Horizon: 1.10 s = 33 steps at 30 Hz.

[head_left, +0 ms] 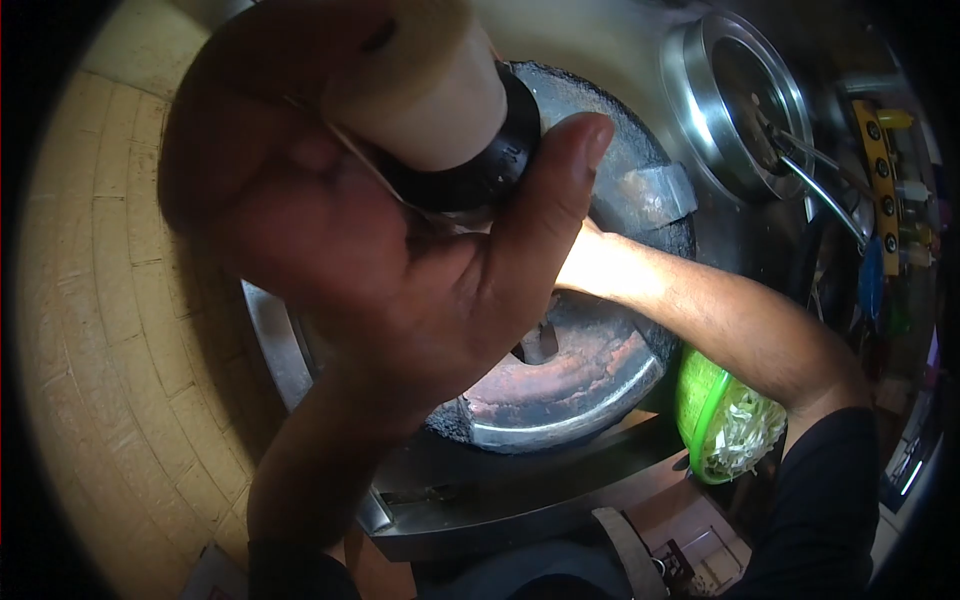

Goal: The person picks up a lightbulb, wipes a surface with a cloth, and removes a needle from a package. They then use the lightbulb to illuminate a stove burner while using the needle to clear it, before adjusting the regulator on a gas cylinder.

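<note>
While the left hand [330, 230] is raised close to the camera, the work below goes on at a round iron pan.

Left hand: closed around a bottle [440, 90] with a pale body and a black cap, thumb pressed along the cap side; the bottle is tilted, cap end pointing down toward the pan.
Right hand: mostly hidden behind the left one; only the forearm [720, 320] shows, reaching in from the right over the pan, so I cannot tell if it is open or holding something.
Pan [580, 370]: dark, round, with a reddish worn surface, sitting on a steel stove frame [480, 500] below the bottle.
Nearby: a green bowl [700, 410] with shredded pale vegetable just beside the pan at the right; a steel pot [740, 100] with metal tongs further back; tiled floor [110, 300] at the left.
Doing it well: I think the bottle should stay over the middle of the pan, tilted gently, with the grip firm near the cap so the flow is small and even.
</note>
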Motion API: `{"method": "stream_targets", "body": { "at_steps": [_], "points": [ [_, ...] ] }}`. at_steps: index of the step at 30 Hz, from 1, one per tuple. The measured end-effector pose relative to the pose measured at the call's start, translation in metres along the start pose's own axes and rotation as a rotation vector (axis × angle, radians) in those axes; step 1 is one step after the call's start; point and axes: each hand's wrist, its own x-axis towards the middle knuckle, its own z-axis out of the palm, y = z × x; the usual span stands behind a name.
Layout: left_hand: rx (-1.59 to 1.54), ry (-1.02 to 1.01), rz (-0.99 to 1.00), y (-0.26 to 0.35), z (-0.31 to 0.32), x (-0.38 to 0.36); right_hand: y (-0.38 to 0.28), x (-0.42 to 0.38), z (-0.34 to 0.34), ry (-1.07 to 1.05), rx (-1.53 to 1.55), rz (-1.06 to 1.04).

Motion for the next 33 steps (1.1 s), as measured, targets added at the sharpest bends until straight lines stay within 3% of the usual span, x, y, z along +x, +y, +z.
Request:
{"method": "stream_targets", "body": {
  "at_steps": [5, 11, 14, 21, 31, 33],
  "points": [
    [0.042, -0.021, -0.031, 0.002, -0.005, -0.002, -0.004, 0.008, 0.006, 0.014, 0.239, -0.043],
    [0.064, -0.045, -0.050, 0.004, -0.008, -0.004, 0.000, 0.008, 0.010, 0.044, 0.292, -0.071],
    [0.069, -0.058, -0.057, 0.006, -0.006, -0.004, 0.005, 0.004, 0.008, 0.059, 0.161, -0.060],
    [0.074, -0.071, -0.065, 0.005, 0.001, -0.006, 0.026, -0.014, 0.003, -0.043, -0.489, 0.081],
    [0.063, -0.073, -0.033, 0.000, -0.003, -0.007, 0.051, -0.012, 0.011, -0.067, -0.648, 0.119],
    [0.045, -0.068, -0.042, 0.000, -0.003, -0.007, 0.053, -0.012, 0.011, -0.048, -0.695, 0.040]
  ]
}}
